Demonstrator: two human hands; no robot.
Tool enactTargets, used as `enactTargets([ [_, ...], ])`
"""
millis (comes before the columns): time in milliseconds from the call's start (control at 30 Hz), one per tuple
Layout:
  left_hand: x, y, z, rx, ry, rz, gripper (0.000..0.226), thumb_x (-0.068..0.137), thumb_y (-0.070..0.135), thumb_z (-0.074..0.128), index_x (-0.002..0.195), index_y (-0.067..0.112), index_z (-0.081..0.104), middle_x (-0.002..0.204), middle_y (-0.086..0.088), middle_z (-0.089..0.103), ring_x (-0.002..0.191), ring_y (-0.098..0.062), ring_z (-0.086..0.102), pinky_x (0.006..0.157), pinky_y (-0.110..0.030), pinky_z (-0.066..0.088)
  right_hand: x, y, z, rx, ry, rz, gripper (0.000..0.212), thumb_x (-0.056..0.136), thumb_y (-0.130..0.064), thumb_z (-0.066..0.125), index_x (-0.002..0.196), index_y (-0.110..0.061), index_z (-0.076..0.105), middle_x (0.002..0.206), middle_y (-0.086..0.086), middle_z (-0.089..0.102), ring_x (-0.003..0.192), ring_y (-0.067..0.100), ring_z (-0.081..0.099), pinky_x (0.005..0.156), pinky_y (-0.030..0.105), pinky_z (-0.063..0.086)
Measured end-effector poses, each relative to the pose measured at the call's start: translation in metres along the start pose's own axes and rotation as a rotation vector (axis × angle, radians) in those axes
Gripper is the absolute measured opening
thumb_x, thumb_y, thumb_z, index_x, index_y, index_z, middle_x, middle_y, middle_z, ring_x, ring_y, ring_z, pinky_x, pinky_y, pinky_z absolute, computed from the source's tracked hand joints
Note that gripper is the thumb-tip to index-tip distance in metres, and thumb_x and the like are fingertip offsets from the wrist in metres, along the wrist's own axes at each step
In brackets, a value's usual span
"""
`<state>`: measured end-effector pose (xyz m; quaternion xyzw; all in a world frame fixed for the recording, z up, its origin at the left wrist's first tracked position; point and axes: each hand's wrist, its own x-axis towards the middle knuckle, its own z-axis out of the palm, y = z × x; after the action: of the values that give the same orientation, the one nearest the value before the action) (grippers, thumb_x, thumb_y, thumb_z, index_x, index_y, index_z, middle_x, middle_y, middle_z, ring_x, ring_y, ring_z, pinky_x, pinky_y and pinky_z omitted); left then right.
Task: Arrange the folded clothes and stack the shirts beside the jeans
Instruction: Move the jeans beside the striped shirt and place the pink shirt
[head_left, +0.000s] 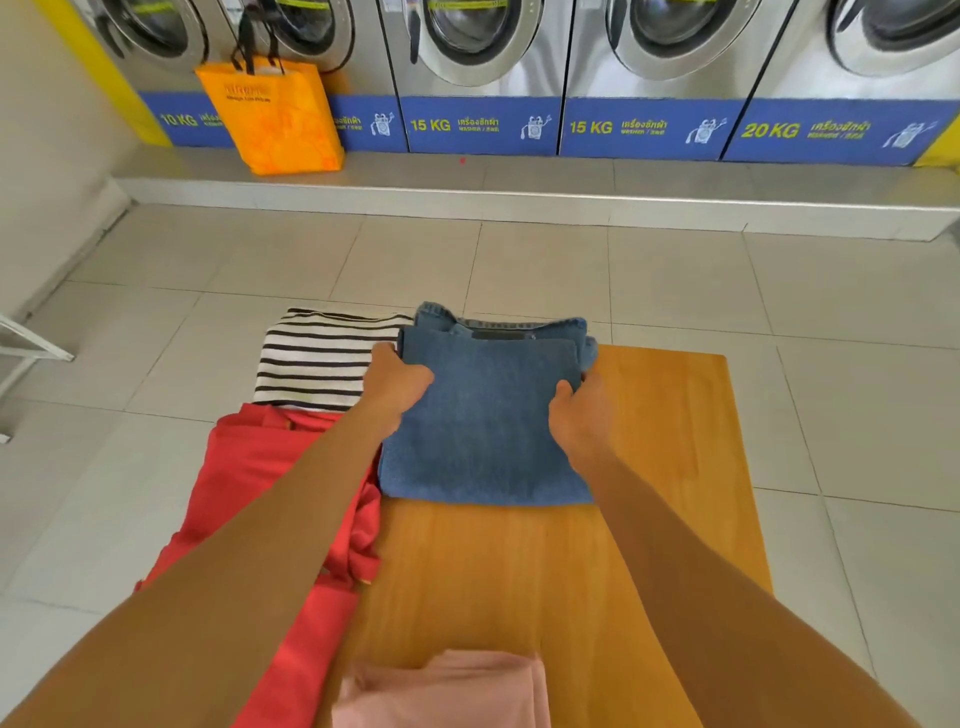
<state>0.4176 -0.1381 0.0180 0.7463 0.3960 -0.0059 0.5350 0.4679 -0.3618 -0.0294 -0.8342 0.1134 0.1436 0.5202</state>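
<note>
Both hands grip the folded jeans (483, 415) at the wooden table's (665, 441) far end; left hand (397, 379) closed on left edge, right hand (579, 410) on right edge. Striped shirt (317, 358) lies just left of jeans; red garment (270, 467) nearer, pink one (447, 691) at near edge.

The wooden surface (649, 467) carries folded jeans (483, 431) at its far end, with a striped shirt (317, 358) just beside them. A red garment (260, 467) drapes its left edge; pink cloth (447, 691) lies nearest

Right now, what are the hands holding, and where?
Both hold the folded jeans: left hand on its left edge, right hand on its right edge.
</note>
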Motion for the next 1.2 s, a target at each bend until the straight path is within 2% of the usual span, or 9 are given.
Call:
enactTargets([
  [67,0.004,-0.028,0.009,0.187,-0.003,0.13,0.054,0.077,0.011,0.065,0.126,0.012,0.044,0.113,-0.008,0.059,0.101,-0.028,0.062,0.07,-0.037,0.055,0.002,0.024,0.007,-0.06,0.02,0.008,0.032,0.103,-0.03,0.043,0.127,-0.011,0.051,0.112,0.006,0.063,0.096,0.027,0.064,0.073,0.04,0.053],
  [167,0.011,-0.063,0.016,0.424,0.01,0.236,0.078,0.084,0.018,0.066,0.149,0.016,0.023,0.138,-0.011,0.047,0.124,-0.031,0.05,0.096,-0.051,0.049,0.006,0.039,0.011,-0.155,0.041,-0.055,0.035,0.104,-0.032,0.041,0.125,-0.007,0.051,0.119,0.009,0.059,0.1,0.028,0.06,0.082,0.044,0.053],
  [233,0.016,-0.066,0.018,0.523,0.015,0.242,0.081,0.087,0.02,0.065,0.152,0.011,0.017,0.144,-0.016,0.04,0.129,-0.035,0.045,0.101,-0.056,0.044,0.011,0.039,0.013,-0.201,0.03,-0.07,0.035,0.105,-0.03,0.039,0.126,-0.004,0.049,0.121,0.012,0.056,0.098,0.028,0.057,0.081,0.044,0.052],
  [433,-0.004,-0.052,0.009,0.524,-0.039,0.19,0.088,0.078,0.024,0.066,0.15,0.007,0.019,0.142,-0.019,0.04,0.128,-0.038,0.046,0.099,-0.055,0.046,0.013,0.038,0.012,-0.306,0.008,-0.092,0.04,0.107,-0.029,0.037,0.131,0.002,0.044,0.128,0.019,0.05,0.095,0.028,0.051,0.075,0.037,0.043],
  [633,-0.119,-0.079,0.0,0.401,-0.051,0.149,0.067,0.075,0.032,0.061,0.135,0.004,0.046,0.14,-0.016,0.045,0.13,-0.037,0.045,0.103,-0.052,0.044,0.002,0.041,-0.004,-0.245,-0.059,-0.081,0.045,0.103,-0.037,0.044,0.131,-0.001,0.048,0.13,0.016,0.053,0.108,0.031,0.057,0.077,0.038,0.045],
  [800,-0.212,-0.112,0.002,0.456,-0.227,0.197,0.064,0.083,0.034,0.072,0.138,0.009,0.051,0.147,-0.009,0.046,0.137,-0.021,0.04,0.115,-0.03,0.027,-0.03,0.062,-0.016,-0.262,-0.032,-0.09,0.057,0.093,-0.053,0.052,0.125,-0.005,0.053,0.121,0.011,0.058,0.104,0.029,0.061,0.084,0.043,0.055],
  [933,-0.245,-0.139,-0.004,0.493,-0.351,0.118,0.06,0.092,0.029,0.064,0.145,0.013,0.044,0.152,-0.002,0.041,0.14,-0.016,0.038,0.103,-0.015,0.024,-0.09,0.086,-0.036,-0.129,-0.041,-0.038,0.076,0.071,-0.072,0.065,0.123,-0.018,0.056,0.116,-0.001,0.06,0.101,0.017,0.063,0.082,0.038,0.058],
  [1067,-0.257,-0.145,-0.002,0.602,-0.456,0.206,0.065,0.091,0.027,0.063,0.149,0.013,0.037,0.154,-0.002,0.038,0.141,-0.02,0.037,0.114,-0.026,0.028,-0.164,0.105,-0.053,-0.147,-0.058,0.046,0.083,0.07,-0.072,0.07,0.128,-0.017,0.052,0.113,-0.004,0.06,0.099,0.013,0.061,0.085,0.034,0.056],
  [1200,-0.25,-0.154,0.003,0.753,-0.519,0.284,0.059,0.088,0.02,0.06,0.145,0.015,0.044,0.147,-0.006,0.046,0.135,-0.025,0.043,0.112,-0.036,0.035,-0.248,0.123,-0.063,-0.235,-0.201,0.074,0.063,0.077,-0.065,0.071,0.117,-0.018,0.055,0.093,-0.01,0.063,0.089,0.011,0.064,0.074,0.029,0.053],
])
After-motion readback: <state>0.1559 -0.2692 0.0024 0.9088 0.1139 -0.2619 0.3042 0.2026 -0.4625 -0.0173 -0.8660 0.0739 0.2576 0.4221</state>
